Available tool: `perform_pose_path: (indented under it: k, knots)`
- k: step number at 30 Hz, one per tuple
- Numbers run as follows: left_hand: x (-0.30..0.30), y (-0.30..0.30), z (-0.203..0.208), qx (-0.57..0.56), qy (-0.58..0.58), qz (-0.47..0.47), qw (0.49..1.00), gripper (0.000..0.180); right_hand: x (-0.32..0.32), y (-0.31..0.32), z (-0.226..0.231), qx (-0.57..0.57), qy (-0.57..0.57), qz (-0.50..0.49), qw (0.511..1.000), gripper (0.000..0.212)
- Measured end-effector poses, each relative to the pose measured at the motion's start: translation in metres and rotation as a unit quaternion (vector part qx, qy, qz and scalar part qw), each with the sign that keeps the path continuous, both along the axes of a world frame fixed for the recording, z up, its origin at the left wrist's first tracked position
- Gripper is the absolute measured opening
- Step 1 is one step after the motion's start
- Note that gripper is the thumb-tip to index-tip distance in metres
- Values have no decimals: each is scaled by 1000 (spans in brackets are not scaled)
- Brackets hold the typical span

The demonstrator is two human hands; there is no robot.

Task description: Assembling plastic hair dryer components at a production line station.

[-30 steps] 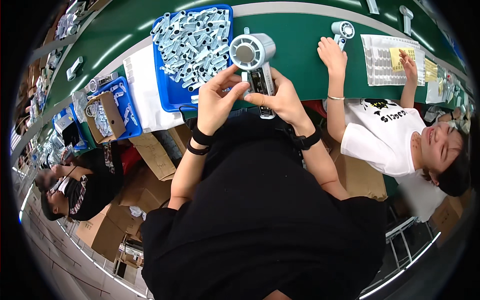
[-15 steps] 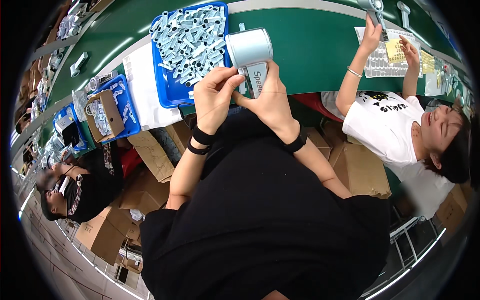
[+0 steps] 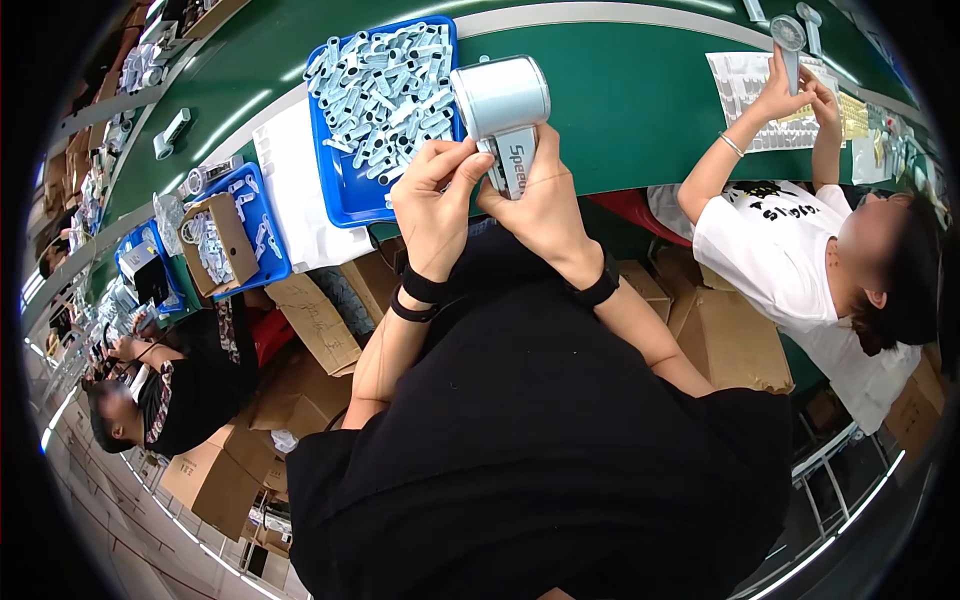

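A pale blue-grey handheld fan point(image 3: 503, 98) with a wide cylindrical head is held up over the table's near edge, head pointing away from me. My right hand point(image 3: 545, 210) wraps round its handle, the thumb on the lower part. Beside the handle, my left hand point(image 3: 435, 205) is closed in a pinch, thumb and forefinger touching the handle's left side. Whatever lies between those fingertips is hidden. A blue tray point(image 3: 345, 200) just beyond my left hand is heaped with small pale blue elongated parts point(image 3: 385, 95).
To the left, a second blue tray point(image 3: 283, 265) carries a cardboard box point(image 3: 232, 240) and loose parts. White sheeting point(image 3: 290, 175) lies between the trays. At right, a co-worker point(image 3: 780, 235) holds another handheld fan point(image 3: 788, 40). Cardboard boxes point(image 3: 735, 340) stand below the table.
My hands and the fan stay nearly in place, the left fingers still pinched at the handle. The co-worker at right has turned their fan and brought both hands together on it.
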State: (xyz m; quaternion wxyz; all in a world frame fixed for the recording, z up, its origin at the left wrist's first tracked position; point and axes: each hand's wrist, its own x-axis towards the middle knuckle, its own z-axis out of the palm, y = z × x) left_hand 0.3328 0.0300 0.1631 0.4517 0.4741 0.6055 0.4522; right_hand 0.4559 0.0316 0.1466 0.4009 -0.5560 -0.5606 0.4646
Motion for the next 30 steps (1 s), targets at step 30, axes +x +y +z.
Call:
perform_pose_path:
  k: [30]
  knots:
    - [-26, 8, -1, -61, -356, -118, 925, 59, 15, 11, 24, -250, 439, 185, 843, 57]
